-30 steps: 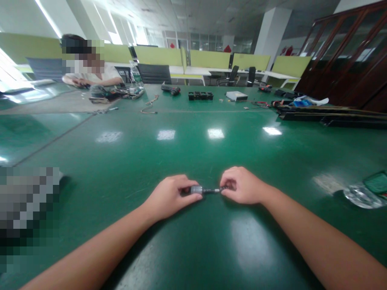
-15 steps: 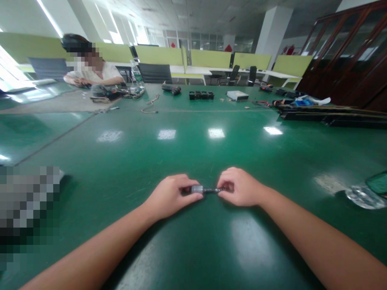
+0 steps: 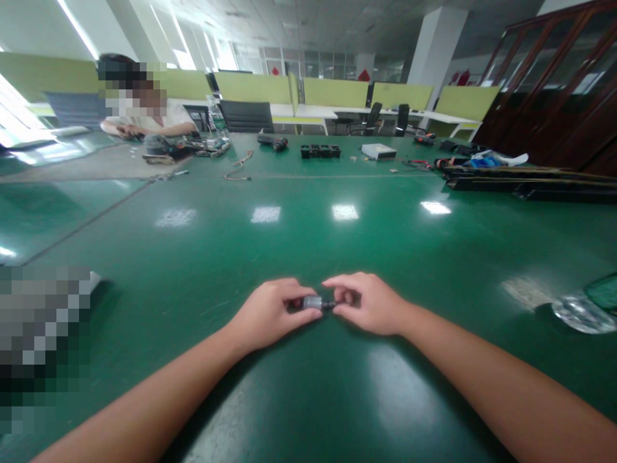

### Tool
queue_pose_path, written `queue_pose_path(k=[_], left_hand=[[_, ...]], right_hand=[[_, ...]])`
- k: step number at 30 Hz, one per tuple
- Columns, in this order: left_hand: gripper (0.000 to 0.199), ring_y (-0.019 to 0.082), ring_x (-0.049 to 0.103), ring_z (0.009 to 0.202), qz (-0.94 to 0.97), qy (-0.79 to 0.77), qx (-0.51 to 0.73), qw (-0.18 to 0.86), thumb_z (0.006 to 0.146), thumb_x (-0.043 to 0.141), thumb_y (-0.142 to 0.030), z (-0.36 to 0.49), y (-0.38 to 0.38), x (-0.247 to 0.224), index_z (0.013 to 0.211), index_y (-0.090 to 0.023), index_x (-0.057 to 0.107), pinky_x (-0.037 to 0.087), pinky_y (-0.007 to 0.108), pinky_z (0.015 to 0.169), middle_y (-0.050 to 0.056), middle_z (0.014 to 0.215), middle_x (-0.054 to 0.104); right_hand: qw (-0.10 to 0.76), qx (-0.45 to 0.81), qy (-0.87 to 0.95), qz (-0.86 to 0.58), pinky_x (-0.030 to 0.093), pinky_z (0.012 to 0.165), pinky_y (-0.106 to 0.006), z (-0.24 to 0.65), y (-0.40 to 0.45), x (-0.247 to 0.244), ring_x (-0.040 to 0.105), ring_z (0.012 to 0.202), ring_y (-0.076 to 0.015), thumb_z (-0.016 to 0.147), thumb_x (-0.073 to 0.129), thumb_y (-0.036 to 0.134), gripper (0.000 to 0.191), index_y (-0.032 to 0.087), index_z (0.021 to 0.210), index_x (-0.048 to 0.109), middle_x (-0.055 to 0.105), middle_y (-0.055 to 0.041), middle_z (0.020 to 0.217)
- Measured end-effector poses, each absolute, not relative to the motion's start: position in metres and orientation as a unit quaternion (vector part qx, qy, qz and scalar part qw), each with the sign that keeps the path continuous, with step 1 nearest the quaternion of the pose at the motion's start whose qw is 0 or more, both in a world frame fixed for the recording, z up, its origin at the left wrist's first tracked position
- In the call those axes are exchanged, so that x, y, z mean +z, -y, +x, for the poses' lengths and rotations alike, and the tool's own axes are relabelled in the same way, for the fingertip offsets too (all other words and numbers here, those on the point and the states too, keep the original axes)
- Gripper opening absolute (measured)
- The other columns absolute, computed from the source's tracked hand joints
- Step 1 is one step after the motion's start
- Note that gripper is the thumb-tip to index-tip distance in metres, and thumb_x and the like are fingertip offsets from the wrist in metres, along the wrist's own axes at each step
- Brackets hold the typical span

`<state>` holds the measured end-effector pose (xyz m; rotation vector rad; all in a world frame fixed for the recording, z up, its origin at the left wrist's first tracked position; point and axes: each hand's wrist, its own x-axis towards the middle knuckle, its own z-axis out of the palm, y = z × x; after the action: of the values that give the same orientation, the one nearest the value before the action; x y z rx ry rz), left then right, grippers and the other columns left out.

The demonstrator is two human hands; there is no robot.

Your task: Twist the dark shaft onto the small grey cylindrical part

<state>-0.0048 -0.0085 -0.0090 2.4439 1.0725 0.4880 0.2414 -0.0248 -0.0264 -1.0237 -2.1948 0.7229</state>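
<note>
Low over the green table, my left hand (image 3: 272, 314) is closed on a small grey cylindrical part (image 3: 312, 302), thumb in front and fingers behind. A thin dark rod (image 3: 328, 305) sticks out of the cylinder's right end. My right hand (image 3: 369, 302) is at that rod, its thumb below and its curled fingers around the far end. The index finger is raised away from the thumb, above the rod. The rod's right tip is hidden among the fingers, and I cannot make out the part's exact kind.
A clear bottle (image 3: 585, 308) lies at the right edge. On the left is a blurred-out grey object (image 3: 43, 315). Along the far side are a black slotted block (image 3: 321, 152), a white box (image 3: 378, 152), a cable (image 3: 237, 170) and black strips (image 3: 525, 183). A person (image 3: 144, 119) sits at the far left.
My right hand has moved left along the rod, closer to the grey cylinder, and its index finger has lifted. Less of the rod shows. My left hand has stayed in place.
</note>
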Motion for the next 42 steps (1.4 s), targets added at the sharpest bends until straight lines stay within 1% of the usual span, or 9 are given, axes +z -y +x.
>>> queue_pose_path(k=[5,10,13,19,23,27,30,35,42], left_hand=[[0.029,0.014,0.059,0.07,0.882,-0.383,0.176,0.21,0.089,0.066,-0.049,-0.005,0.008,-0.01,0.102,-0.025,0.077,0.039,0.023,0.064,0.0,0.077,0.065],[0.028,0.013,0.059,0.068,0.881,-0.384,0.179,0.213,0.089,0.066,-0.049,-0.005,0.008,-0.009,0.1,-0.026,0.077,0.038,0.023,0.063,0.0,0.075,0.065],[0.028,0.013,0.059,0.069,0.881,-0.383,0.178,0.213,0.089,0.066,-0.049,-0.005,0.008,-0.009,0.101,-0.026,0.077,0.039,0.023,0.063,0.0,0.076,0.065],[0.028,0.013,0.059,0.069,0.882,-0.384,0.175,0.211,0.089,0.066,-0.049,-0.005,0.008,-0.009,0.102,-0.027,0.077,0.039,0.022,0.063,-0.001,0.077,0.065],[0.027,0.013,0.058,0.068,0.883,-0.384,0.173,0.207,0.09,0.065,-0.049,-0.004,0.007,-0.01,0.101,-0.026,0.077,0.038,0.023,0.063,-0.001,0.075,0.064],[0.025,0.012,0.058,0.068,0.883,-0.384,0.176,0.204,0.089,0.066,-0.046,-0.003,0.008,-0.01,0.1,-0.027,0.077,0.038,0.022,0.063,-0.002,0.074,0.064],[0.025,0.012,0.058,0.069,0.885,-0.382,0.179,0.199,0.089,0.066,-0.046,-0.003,0.008,-0.01,0.101,-0.027,0.077,0.039,0.022,0.063,-0.001,0.075,0.064],[0.025,0.012,0.058,0.068,0.888,-0.376,0.177,0.199,0.09,0.066,-0.046,-0.003,0.008,-0.009,0.1,-0.026,0.077,0.039,0.023,0.063,-0.001,0.075,0.064],[0.027,0.013,0.058,0.069,0.886,-0.38,0.174,0.199,0.089,0.066,-0.048,-0.003,0.008,-0.01,0.102,-0.027,0.076,0.039,0.023,0.064,-0.001,0.076,0.065]], right_hand=[[0.298,0.288,0.823,-0.389,0.046,0.066,-0.024,0.242,0.025,-0.028,0.058,0.065,-0.0107,0.074,0.073,0.013,0.05,0.021,0.123,0.065,0.071,0.0008,0.087],[0.308,0.267,0.827,-0.386,0.046,0.069,-0.026,0.243,0.024,-0.03,0.057,0.068,-0.0118,0.073,0.073,0.013,0.049,0.019,0.121,0.065,0.071,-0.0016,0.091],[0.307,0.251,0.834,-0.384,0.045,0.07,-0.027,0.243,0.023,-0.03,0.057,0.071,-0.0129,0.074,0.074,0.014,0.044,0.018,0.116,0.067,0.07,-0.0024,0.092],[0.295,0.218,0.85,-0.378,0.042,0.07,-0.026,0.24,0.023,-0.026,0.056,0.072,-0.0131,0.075,0.077,0.019,0.023,0.018,0.098,0.071,0.067,-0.001,0.083],[0.291,0.213,0.846,-0.393,0.042,0.069,-0.026,0.236,0.023,-0.024,0.059,0.074,-0.0136,0.08,0.076,0.03,0.021,0.017,0.097,0.072,0.069,-0.0024,0.086],[0.266,0.19,0.861,-0.39,0.043,0.081,-0.031,0.233,0.025,-0.024,0.064,0.086,-0.0168,0.086,0.07,0.038,0.023,0.021,0.101,0.074,0.072,-0.0035,0.095],[0.267,0.186,0.863,-0.387,0.043,0.084,-0.032,0.232,0.027,-0.023,0.065,0.088,-0.0172,0.087,0.068,0.032,0.019,0.021,0.101,0.074,0.072,-0.0035,0.095],[0.277,0.203,0.847,-0.406,0.045,0.074,-0.027,0.23,0.028,-0.022,0.063,0.08,-0.0157,0.084,0.069,0.028,0.017,0.017,0.096,0.075,0.07,-0.0043,0.088],[0.26,0.206,0.854,-0.401,0.043,0.08,-0.03,0.23,0.027,-0.021,0.062,0.081,-0.0149,0.088,0.065,0.024,0.014,0.018,0.095,0.075,0.07,-0.0029,0.089]])
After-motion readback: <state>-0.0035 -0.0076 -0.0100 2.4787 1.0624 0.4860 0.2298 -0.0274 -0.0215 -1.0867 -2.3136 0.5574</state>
